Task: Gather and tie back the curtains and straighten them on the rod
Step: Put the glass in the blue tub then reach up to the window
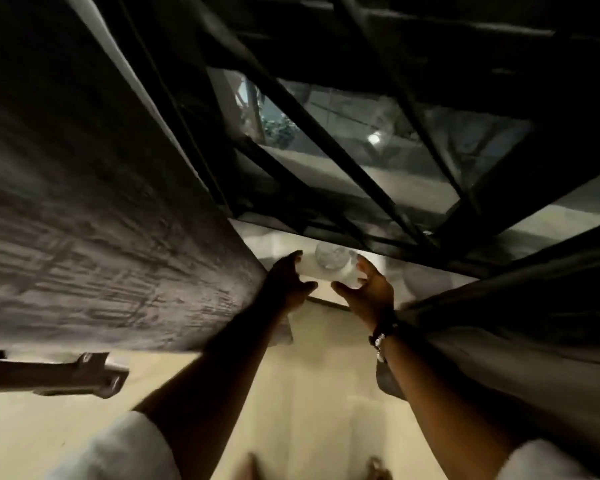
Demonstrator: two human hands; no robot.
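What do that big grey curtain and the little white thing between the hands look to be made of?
The grey curtain on the left looks like thick woven cloth with a matt, slightly plush face: its surface shows a brushed, streaky weave and no shine. The small white object between the left hand and the right hand looks pale and partly see-through, perhaps plastic or glass, but blur leaves that open.

2 dark grey curtains flank a barred window: the left curtain (94, 188), patterned, fills the left side; the right curtain (520, 327) hangs gathered in folds at lower right.
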